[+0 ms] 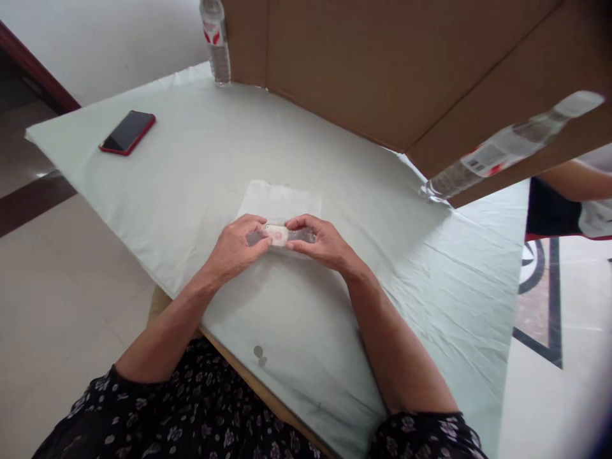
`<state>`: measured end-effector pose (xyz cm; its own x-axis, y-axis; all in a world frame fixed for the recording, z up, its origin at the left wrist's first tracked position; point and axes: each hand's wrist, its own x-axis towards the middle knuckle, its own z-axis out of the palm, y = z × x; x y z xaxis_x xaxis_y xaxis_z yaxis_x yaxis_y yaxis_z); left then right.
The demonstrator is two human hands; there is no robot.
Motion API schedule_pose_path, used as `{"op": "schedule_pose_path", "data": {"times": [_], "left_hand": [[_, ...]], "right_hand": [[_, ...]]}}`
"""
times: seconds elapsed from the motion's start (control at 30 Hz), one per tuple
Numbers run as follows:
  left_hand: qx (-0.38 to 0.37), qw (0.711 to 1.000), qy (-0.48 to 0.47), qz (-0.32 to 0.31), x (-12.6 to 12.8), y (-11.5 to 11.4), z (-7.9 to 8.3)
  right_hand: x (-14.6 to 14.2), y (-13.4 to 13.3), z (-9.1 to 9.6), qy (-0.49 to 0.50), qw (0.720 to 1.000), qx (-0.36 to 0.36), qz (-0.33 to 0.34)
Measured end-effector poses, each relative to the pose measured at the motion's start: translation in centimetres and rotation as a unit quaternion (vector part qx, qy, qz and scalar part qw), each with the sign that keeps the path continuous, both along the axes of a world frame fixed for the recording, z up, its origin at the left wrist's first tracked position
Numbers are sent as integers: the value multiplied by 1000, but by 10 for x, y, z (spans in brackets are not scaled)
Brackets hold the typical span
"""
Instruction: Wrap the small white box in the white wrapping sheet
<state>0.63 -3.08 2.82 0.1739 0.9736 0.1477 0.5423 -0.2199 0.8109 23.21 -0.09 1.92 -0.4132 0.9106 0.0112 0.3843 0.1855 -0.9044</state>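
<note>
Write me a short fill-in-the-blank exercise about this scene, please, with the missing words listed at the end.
1. A small pale item is held between the person's left hand and ____ hand.
2. The phone lies in a case whose visible edge is ____.
3. In all, ____ plastic bottles are in view.
4. The large cardboard panel is ____ in colour.

Missing words: right; red; two; brown.
</note>
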Motion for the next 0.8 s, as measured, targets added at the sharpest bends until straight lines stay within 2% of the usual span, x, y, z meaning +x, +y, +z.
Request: {"op": "schedule_pose_path", "data": {"times": [0.17, 0.4, 0.8], "left_hand": [[-39, 997, -62, 3, 1, 5, -6], [-48, 988, -142, 21, 6, 7, -12], [-63, 987, -147, 19, 6, 9, -14]], "right_hand": [[-10, 1, -12, 64, 998, -5, -24], [-14, -2, -8, 86, 994, -20, -57], [-14, -2, -12, 92, 993, -29, -69]]}}
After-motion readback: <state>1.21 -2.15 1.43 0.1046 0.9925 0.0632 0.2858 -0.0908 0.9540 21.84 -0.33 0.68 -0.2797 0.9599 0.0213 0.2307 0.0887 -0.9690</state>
